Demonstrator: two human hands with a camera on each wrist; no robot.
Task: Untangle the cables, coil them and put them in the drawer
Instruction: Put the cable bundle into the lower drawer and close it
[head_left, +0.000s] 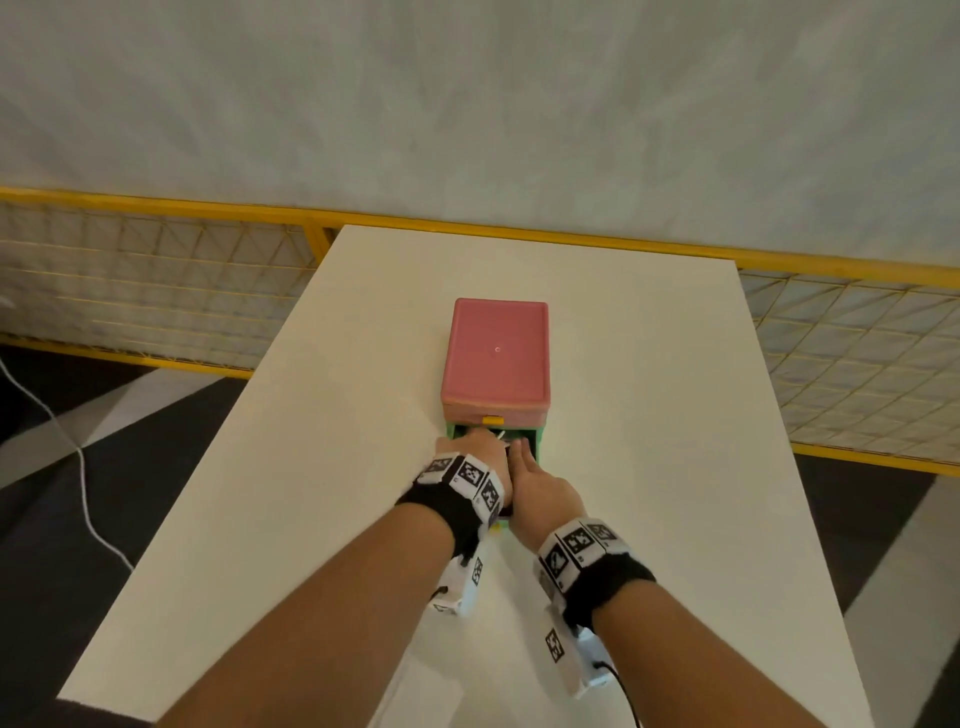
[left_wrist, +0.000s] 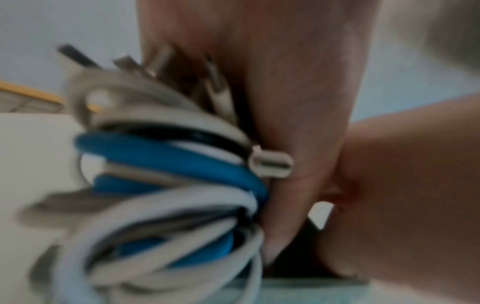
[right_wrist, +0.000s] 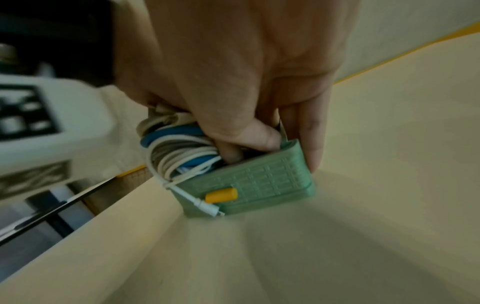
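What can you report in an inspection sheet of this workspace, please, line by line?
Surface: white table, mostly bare.
Job's things: green drawer pulled open under a pink box; coiled cables, blue, white and black, going in.
Clutter: nothing seen.
Grippers: left hand and right hand both at the drawer; right hand's fingers push on the coil inside it.
Cables: one white plug hangs over the drawer front.
Surroundings: yellow mesh fence, white wall, a loose white cord on the floor.
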